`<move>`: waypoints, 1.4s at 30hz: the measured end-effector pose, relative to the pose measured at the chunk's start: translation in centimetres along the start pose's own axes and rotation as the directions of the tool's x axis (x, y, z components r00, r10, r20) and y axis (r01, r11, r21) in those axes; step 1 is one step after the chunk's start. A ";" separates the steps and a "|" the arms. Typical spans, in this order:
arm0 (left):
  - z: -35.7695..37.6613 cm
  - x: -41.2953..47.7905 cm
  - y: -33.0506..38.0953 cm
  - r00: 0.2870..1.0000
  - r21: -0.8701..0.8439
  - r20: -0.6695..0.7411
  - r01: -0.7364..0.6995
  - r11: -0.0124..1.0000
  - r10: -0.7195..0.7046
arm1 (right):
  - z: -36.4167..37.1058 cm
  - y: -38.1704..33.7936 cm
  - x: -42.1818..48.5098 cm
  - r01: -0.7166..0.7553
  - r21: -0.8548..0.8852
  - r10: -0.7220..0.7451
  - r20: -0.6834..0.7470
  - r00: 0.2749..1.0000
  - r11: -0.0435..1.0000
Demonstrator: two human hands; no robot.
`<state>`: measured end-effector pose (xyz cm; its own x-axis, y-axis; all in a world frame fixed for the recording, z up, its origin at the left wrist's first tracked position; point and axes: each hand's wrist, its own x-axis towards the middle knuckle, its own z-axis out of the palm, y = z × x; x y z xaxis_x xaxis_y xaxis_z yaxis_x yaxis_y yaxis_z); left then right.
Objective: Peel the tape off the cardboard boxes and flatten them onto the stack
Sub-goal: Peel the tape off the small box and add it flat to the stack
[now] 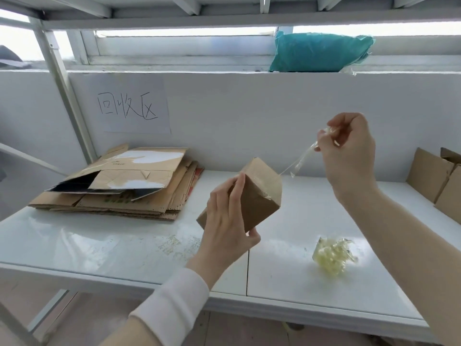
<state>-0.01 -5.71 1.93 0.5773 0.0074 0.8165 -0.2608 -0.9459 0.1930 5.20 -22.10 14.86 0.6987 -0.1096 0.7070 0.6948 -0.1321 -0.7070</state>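
A small brown cardboard box is held tilted above the white table, gripped at its lower end by my left hand. My right hand is raised to the upper right of the box and pinches a strip of clear tape. The strip stretches down from my fingers to the box's upper right edge, where a thin strand still joins it. The stack of flattened cardboard lies at the table's back left.
A crumpled ball of yellowish used tape lies on the white table to the right of centre. More cardboard boxes stand at the right edge. A teal bag sits on the ledge above, a paper sign on the wall.
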 end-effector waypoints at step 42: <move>-0.5 0.6 2.6 0.966 -0.258 0.166 0.239 0.936 -0.200 | -10.6 12.5 -7.6 0.004 -0.812 0.420 0.306 0.855 0.584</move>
<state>-0.69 -8.02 3.17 0.7379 0.1429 0.6596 -0.3063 -0.8000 0.5159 6.74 -33.41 0.85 0.9409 0.1524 0.3025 0.2698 -0.8772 -0.3971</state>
